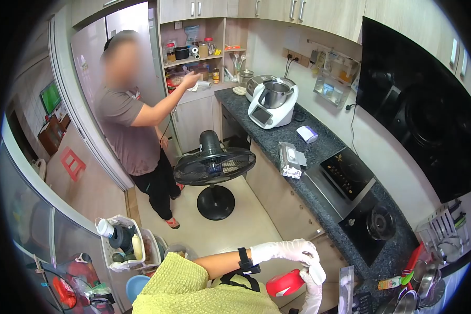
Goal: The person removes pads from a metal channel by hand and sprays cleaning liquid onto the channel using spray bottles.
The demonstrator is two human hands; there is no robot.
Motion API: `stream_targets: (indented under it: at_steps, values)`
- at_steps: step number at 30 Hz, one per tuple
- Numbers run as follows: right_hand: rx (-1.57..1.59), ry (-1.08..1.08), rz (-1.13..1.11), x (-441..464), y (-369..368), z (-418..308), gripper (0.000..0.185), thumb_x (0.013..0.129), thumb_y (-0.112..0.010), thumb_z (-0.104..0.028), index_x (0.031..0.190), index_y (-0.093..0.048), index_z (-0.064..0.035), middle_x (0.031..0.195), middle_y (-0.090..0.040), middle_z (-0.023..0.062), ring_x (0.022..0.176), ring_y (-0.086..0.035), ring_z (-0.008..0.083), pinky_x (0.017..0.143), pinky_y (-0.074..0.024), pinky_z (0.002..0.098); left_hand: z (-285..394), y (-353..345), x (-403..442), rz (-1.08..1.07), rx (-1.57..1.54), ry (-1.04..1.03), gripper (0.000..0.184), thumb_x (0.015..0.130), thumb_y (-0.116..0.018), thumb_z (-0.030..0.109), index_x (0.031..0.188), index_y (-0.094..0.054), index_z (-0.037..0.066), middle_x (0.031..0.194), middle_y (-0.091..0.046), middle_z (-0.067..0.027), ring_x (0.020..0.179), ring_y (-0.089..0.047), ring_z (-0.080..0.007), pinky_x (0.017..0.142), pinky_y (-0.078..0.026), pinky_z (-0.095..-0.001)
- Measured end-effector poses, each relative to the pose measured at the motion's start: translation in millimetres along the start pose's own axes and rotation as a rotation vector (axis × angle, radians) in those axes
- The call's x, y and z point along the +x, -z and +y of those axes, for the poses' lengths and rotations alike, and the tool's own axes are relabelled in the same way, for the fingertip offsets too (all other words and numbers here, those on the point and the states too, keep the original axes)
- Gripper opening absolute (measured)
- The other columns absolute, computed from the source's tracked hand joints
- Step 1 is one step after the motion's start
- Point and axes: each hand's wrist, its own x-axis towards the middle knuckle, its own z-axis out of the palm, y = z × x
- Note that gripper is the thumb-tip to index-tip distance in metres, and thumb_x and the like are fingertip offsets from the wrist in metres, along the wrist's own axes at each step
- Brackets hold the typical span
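Observation:
Both of my hands wear white gloves. My left hand (pixel 303 253), reaching in from the left with a black band at the wrist, is closed on a white item (pixel 316 272). Just below it, my right hand (pixel 313 291) is closed at the right edge of a smooth red object (pixel 284 283); its fingers are partly hidden. The white item and the red object are close together in front of my yellow-green top (pixel 175 288).
A person (pixel 136 118) stands at the upper left, one arm stretched toward the shelves. A black fan (pixel 214 165) stands on the floor. The dark counter (pixel 303 152) bears a white kitchen machine (pixel 269 107) and a hob (pixel 369 222). A basket (pixel 109 246) is at the lower left.

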Motion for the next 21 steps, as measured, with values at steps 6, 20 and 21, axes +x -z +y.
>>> stream_targets:
  at_steps: [6,20,21]
  values:
    - [-0.079,0.152,0.015,5.0,5.7,1.5,0.046,0.073,-0.074,-0.007,0.115,-0.057,0.0029,0.09,-0.061,0.0028,0.069,-0.055,0.0084,0.063,-0.046,0.0227,7.7,-0.7,8.3,-0.04,-0.042,-0.01,0.026,0.083,-0.064,0.024,0.101,-0.067,0.005,0.098,-0.064,-0.01,0.093,-0.061,-0.0236,0.084,-0.048,-0.0332]
    - [-0.045,0.132,-0.001,19.1,6.9,-22.4,0.05,0.074,-0.074,-0.009,0.119,-0.055,0.0041,0.088,-0.06,0.0016,0.071,-0.054,0.0075,0.064,-0.0459,0.0226,21.2,18.5,26.8,-0.055,0.053,-0.099,0.027,0.081,-0.065,0.025,0.099,-0.067,0.005,0.096,-0.064,-0.0096,0.092,-0.061,-0.0237,0.082,-0.047,-0.033]
    - [-0.033,0.137,-0.011,21.8,5.4,-23.5,0.05,0.074,-0.074,-0.009,0.119,-0.055,0.0043,0.087,-0.059,0.0013,0.071,-0.054,0.0073,0.064,-0.0459,0.0225,21.4,20.4,26.2,-0.045,0.061,-0.092,0.027,0.082,-0.066,0.025,0.1,-0.067,0.005,0.097,-0.064,-0.0096,0.092,-0.061,-0.0235,0.082,-0.047,-0.0328]
